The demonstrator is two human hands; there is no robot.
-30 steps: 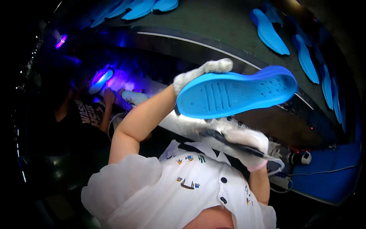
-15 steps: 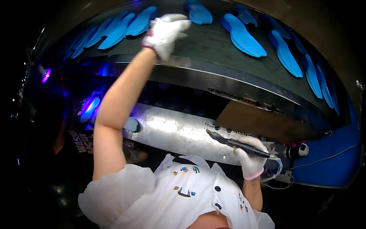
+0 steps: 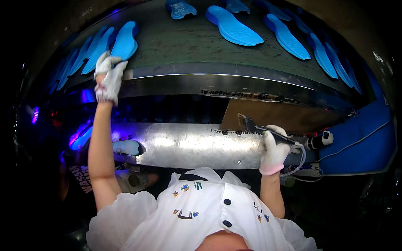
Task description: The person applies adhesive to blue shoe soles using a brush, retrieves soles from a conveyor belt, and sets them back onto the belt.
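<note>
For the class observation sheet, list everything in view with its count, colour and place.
Shoe soles: over ten, blue, on the conveyor belt
Conveyor belt: one, dark green, across the top
Metal shelf: one, silver, below the belt
Pale sole: one, pale blue, shelf's left end
Brown board: one, brown, between belt and shelf
Brush: one, dark, in the right hand
Cylindrical device: one, black and white, right of the brush
Panel: one, blue, far right
Lamp: one, purple, far left
Co-worker: one, dark shirt, lower left, partly hidden
Shirt: one, white, lower centre
Left hand: one, white-gloved, at the belt's near edge
Right hand: one, white-gloved, above the shelf's right end
</note>
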